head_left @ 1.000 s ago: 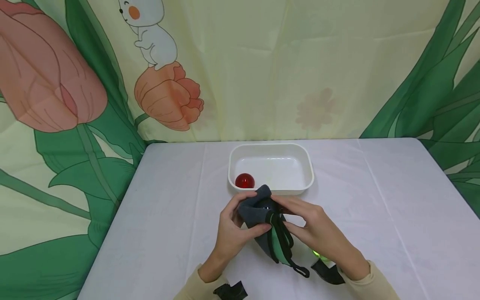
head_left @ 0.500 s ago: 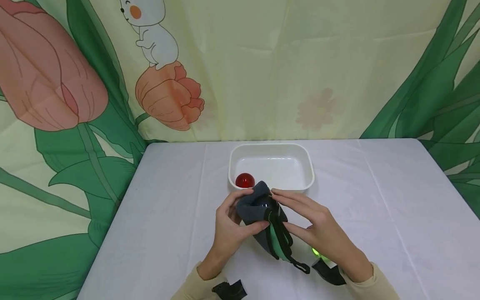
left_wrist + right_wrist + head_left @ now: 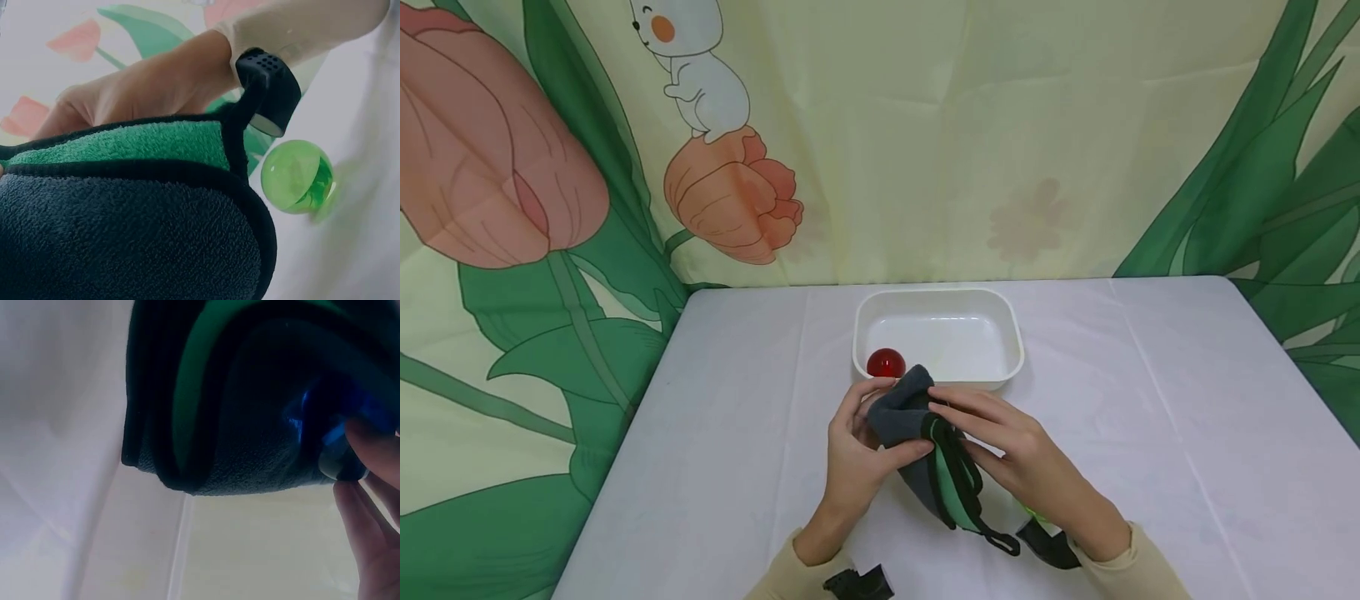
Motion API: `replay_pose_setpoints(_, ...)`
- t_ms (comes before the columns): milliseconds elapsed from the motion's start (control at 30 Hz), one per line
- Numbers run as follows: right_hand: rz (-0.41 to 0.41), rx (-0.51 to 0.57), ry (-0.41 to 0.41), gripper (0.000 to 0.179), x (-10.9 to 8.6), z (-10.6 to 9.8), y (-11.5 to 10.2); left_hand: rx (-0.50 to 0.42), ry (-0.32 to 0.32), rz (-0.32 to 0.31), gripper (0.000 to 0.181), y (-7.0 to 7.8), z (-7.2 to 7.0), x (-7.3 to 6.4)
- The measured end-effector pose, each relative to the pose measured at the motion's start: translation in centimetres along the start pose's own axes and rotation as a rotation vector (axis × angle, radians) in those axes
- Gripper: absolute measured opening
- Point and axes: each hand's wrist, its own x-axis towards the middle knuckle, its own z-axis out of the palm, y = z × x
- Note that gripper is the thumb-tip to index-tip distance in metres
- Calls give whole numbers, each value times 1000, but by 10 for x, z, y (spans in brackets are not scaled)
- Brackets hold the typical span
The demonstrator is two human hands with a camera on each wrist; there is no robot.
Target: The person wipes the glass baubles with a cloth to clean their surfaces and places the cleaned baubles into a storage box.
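A folded cloth (image 3: pixel 917 492), dark grey-blue outside and green inside with black edging and a hanging loop, is held up near the front wall of a white tray (image 3: pixel 938 293). My left hand (image 3: pixel 859 462) grips its left side, the thumb lying across the fold. Wrapped in the cloth is a shiny blue ball (image 3: pixel 331 409), which shows in the right wrist view and is hidden in the head view. The right hand (image 3: pixel 1018 446) pinches this ball at the open side of the cloth, its fingertips against the ball and fabric.
A clear red ball (image 3: pixel 885 363) lies in the tray's front left corner. Under my right wrist, a clear green ball (image 3: pixel 297 176) rests on the white-covered table (image 3: pixel 737 400), mostly hidden in the head view. A printed curtain (image 3: pixel 887 167) hangs behind the table.
The right fingers have shifted slightly left and in over the fold, covering the dark ball top that showed there before. The left hand keeps its grip on the cloth.
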Motion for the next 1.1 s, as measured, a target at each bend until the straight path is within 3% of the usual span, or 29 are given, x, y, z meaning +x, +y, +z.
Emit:
replay_pose_setpoints(300, 65, -17, -18, 44, -2, 0, -2, 45, -48, -2, 66, -1, -1, 0)
replay_pose_setpoints(400, 136, -13, -17, 42, -4, 0, -5, 60, -66, 16, 67, -1, -1, 0)
replay_pose_setpoints(567, 311, 30, 14, 67, -5, 1, -10, 80, -80, 55, 67, -3, 0, 0)
replay_pose_setpoints(667, 356, 44, 12, 67, -6, 1, -11, 82, -74, 49, 67, -2, 1, 0)
replay_pose_setpoints(900, 279, 5, -67, 74, -5, -3, -7, 43, -47, -28, 64, -1, 1, 0)
replay_pose_setpoints(1100, 170, -30, -102, 47, -3, -2, -5, 26, -35, -47, 64, 0, -1, -1)
